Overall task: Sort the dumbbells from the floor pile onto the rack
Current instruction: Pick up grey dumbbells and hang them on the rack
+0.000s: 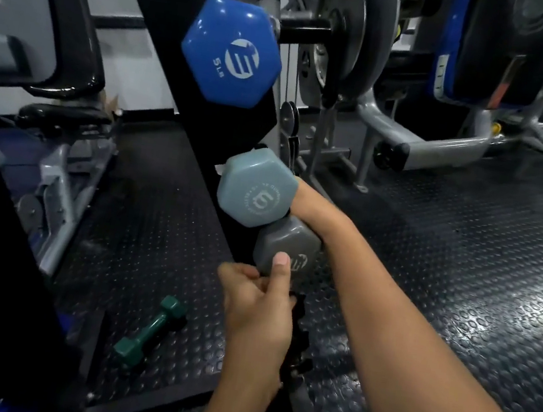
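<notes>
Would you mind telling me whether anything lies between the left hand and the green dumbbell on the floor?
Nothing visible does: the green dumbbell lies alone on the mat, down-left of the left hand, which holds the grey dumbbell.

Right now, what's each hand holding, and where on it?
Left hand grips the grey dumbbell at its near end, thumb on the face. Right hand reaches behind the pale blue dumbbell; its grip is hidden.

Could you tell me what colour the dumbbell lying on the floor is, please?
Green: the floor dumbbell shows clearly in the head view.
</notes>
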Demonstrator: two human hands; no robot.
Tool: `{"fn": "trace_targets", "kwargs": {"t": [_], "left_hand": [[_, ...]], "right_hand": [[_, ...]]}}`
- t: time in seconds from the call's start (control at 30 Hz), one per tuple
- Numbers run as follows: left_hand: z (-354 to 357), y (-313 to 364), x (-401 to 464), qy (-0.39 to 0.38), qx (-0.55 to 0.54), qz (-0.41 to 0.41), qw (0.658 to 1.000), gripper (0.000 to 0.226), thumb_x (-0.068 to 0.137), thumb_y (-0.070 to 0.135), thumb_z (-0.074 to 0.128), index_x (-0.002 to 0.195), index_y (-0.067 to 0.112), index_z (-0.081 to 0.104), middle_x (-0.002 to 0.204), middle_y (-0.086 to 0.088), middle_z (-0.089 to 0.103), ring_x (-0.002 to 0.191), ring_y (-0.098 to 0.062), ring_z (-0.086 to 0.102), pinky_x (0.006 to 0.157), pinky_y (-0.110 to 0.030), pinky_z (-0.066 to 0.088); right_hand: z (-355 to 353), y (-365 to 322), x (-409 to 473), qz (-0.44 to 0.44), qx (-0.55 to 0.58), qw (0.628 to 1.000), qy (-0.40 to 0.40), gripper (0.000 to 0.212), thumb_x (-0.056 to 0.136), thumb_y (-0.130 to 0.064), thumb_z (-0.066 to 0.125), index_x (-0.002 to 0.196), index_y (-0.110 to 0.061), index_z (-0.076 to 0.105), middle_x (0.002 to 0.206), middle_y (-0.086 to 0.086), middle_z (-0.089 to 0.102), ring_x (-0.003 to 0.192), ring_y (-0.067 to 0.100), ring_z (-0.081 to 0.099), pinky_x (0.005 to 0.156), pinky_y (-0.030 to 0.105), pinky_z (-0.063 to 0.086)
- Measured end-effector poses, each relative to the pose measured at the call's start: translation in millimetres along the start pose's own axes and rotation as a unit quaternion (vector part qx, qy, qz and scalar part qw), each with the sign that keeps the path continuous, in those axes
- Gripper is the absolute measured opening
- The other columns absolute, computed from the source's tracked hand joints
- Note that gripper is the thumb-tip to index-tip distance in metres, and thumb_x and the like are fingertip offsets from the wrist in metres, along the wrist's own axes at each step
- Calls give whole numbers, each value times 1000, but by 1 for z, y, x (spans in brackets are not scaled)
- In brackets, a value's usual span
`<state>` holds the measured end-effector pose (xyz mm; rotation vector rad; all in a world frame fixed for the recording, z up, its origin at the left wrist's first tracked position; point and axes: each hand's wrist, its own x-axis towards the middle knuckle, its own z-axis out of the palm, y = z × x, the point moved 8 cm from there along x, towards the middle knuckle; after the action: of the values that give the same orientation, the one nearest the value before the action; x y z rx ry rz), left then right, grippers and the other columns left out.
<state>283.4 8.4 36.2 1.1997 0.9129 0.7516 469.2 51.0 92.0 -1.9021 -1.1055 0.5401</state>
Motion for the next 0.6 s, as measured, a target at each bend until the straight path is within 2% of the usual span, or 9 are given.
{"fn": "trace_targets", "kwargs": {"t": [0.07,0.1,0.17,0.23,0.33,0.47,0.53,0.6], "left_hand": [[-10,12,5,-13,188,66,980,33,98,54,56,98,25,41,98,0,60,86,-14,63,75,-35,53],[-15,20,5,-15,245,100,964,35,97,59,54,96,26,43,99,4,57,86,-13,59,72,-32,45],[-24,32,7,-15,311,150,938,38,96,64,51,103,26,48,107,8,53,91,-10,54,77,-29,38],[-34,42,10,-14,351,173,920,43,96,65,50,118,27,50,119,7,49,99,-12,52,86,-29,38],[-42,51,10,-42,382,172,907,51,96,66,50,130,28,50,128,3,48,111,-18,53,92,-31,40],[-44,59,8,-99,451,183,868,61,94,68,54,141,29,48,139,3,47,127,-21,51,97,-33,43],[-49,63,10,-104,484,198,846,64,92,67,58,140,27,50,138,1,50,127,-23,53,101,-37,46],[-61,65,12,-99,509,206,830,62,90,66,61,137,25,54,135,-2,53,123,-24,56,100,-39,49]], "right_hand": [[-4,-2,-4,1,-16,1000,10,35,102,-9,63,79,-35,66,63,-28,68,59,-16,60,63,11,46],[-6,-2,-6,8,-16,1000,19,38,101,-9,64,73,-33,71,65,-24,71,61,-13,61,68,16,48],[-8,-11,-13,13,-5,1000,25,46,98,-9,64,63,-36,76,67,-16,73,63,-6,63,72,28,50],[-14,-21,-25,12,-2,998,60,41,96,-12,63,65,-37,76,73,-10,76,71,4,67,72,33,52],[-18,-28,-49,31,-10,995,99,19,92,-25,60,89,-29,79,89,-5,80,88,16,75,80,42,61],[-12,-25,-80,67,-38,985,152,35,91,-37,49,115,-36,74,103,-8,78,97,23,73,86,53,61],[-5,-35,-105,67,-40,979,190,37,99,-35,46,126,-31,70,113,-3,75,104,23,70,87,46,58],[9,-40,-130,69,-35,971,224,34,105,-35,50,135,-25,63,118,-1,71,100,17,67,80,35,53]]}}
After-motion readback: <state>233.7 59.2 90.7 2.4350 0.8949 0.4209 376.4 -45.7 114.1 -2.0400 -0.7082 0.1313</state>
